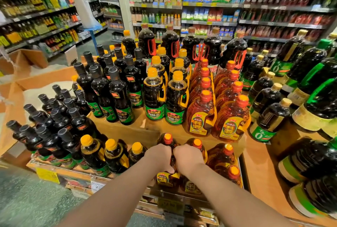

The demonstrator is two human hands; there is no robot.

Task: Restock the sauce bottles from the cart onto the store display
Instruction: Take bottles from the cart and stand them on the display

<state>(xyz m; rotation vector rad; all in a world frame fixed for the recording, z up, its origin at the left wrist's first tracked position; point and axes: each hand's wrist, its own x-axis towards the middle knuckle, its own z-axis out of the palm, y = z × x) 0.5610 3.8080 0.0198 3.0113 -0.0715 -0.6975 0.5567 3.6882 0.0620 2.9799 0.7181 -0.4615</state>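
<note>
Amber bottles already filled the display's upper tier (156, 126), while the left hand (158, 154) and right hand (188, 155) each gripped an orange-capped bottle (168, 176) on the lower tier, the cart unseen.

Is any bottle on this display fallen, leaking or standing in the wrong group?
Nothing stands out. The left hand and right hand each grip an amber bottle on the lower tier. Visible bottles stand upright, grouped by kind; no spill shows.
</note>
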